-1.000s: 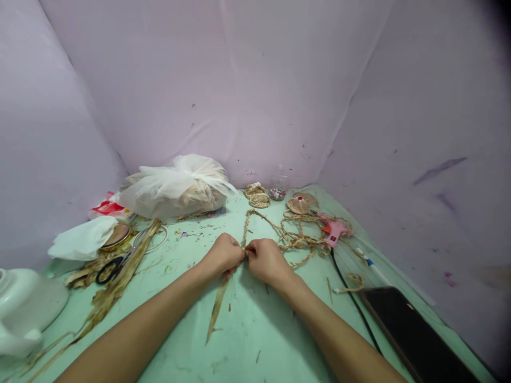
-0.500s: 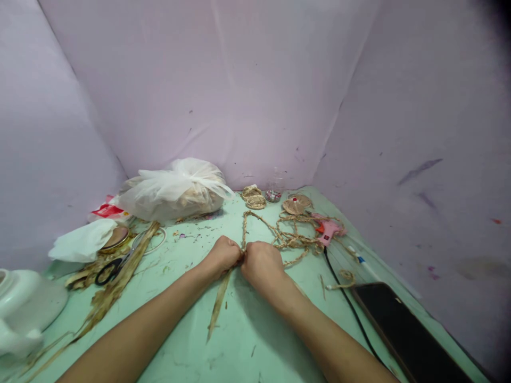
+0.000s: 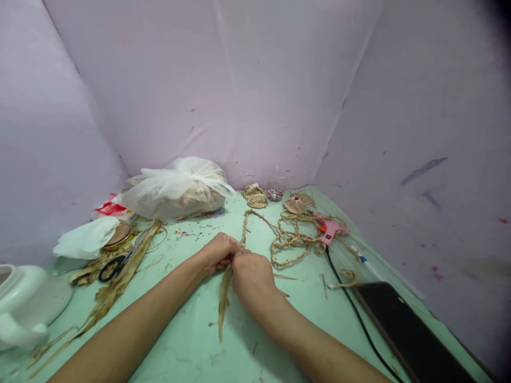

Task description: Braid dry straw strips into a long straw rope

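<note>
With my left hand (image 3: 222,252) and right hand (image 3: 254,276) pinched together on the near end of the braided cord (image 3: 245,230), seemingly so its strands can't loosen, I leave the slack looped across the bench (image 3: 179,340) toward the glue gun (image 3: 330,231).

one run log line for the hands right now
left hand: pinching braided rope | right hand: against left, fingertips hidden | flat strip: extends from hands

A pink glue gun (image 3: 330,232) lies beyond 1 black phone (image 3: 411,330).
</note>
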`<move>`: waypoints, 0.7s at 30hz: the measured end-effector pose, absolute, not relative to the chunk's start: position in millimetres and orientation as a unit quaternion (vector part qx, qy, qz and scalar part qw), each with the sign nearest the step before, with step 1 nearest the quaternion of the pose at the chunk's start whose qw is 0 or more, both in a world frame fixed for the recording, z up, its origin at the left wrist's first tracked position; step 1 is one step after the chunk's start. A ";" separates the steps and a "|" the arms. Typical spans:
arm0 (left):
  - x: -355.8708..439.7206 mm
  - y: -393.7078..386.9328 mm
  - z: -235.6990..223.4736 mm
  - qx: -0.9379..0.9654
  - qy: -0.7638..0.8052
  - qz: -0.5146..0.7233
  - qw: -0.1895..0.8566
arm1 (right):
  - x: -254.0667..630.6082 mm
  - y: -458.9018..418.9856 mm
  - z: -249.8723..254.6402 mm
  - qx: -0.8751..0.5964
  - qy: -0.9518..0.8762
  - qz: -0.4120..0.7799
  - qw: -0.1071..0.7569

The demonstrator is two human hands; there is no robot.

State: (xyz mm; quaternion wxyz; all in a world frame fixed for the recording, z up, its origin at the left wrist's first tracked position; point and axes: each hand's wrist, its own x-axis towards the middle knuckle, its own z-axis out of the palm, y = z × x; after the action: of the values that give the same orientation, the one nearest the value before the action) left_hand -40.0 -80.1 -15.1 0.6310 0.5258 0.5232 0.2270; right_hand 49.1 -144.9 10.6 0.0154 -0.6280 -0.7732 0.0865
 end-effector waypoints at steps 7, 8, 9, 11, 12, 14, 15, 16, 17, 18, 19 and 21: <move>-42.0 -79.1 -8.1 0.555 0.500 0.209 0.631 | 95.2 -124.1 33.1 -0.655 -0.731 0.166 0.095; -42.7 -78.4 -7.8 0.558 0.497 0.206 0.632 | 103.1 -117.9 33.4 -0.676 -0.702 0.176 0.141; -43.4 -77.8 -7.8 0.560 0.494 0.202 0.633 | 108.5 -112.2 31.7 -0.686 -0.680 0.190 0.179; -44.9 -76.8 -8.9 0.562 0.490 0.197 0.637 | 110.2 -103.8 23.0 -0.679 -0.642 0.273 0.230; -45.5 -76.5 -9.6 0.562 0.487 0.198 0.638 | 107.0 -101.5 17.0 -0.662 -0.618 0.349 0.243; -46.0 -76.3 -10.3 0.566 0.483 0.200 0.638 | 96.4 -100.1 3.9 -0.616 -0.550 0.501 0.260; -45.9 -76.4 -10.2 0.568 0.485 0.199 0.634 | 91.2 -100.1 -2.2 -0.603 -0.518 0.545 0.266; -45.5 -76.6 -9.6 0.571 0.490 0.197 0.629 | 87.1 -100.1 -7.7 -0.603 -0.499 0.559 0.274; -44.9 -76.8 -8.7 0.573 0.497 0.193 0.622 | 84.5 -99.9 -12.5 -0.612 -0.492 0.553 0.278; -44.3 -76.9 -7.6 0.577 0.503 0.188 0.616 | 83.6 -99.2 -16.6 -0.626 -0.496 0.532 0.281; -43.5 -77.0 -6.6 0.581 0.508 0.180 0.609 | 84.0 -98.1 -20.1 -0.640 -0.505 0.506 0.281; -41.8 -76.6 -5.3 0.597 0.519 0.164 0.589 | 86.9 -95.3 -25.7 -0.654 -0.523 0.471 0.276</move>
State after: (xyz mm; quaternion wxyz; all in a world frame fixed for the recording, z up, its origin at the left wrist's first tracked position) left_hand -41.8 -76.6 -5.3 0.5894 0.5967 0.5192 0.1641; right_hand 86.9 -95.3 -25.7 0.2760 -0.6544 -0.5229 0.4713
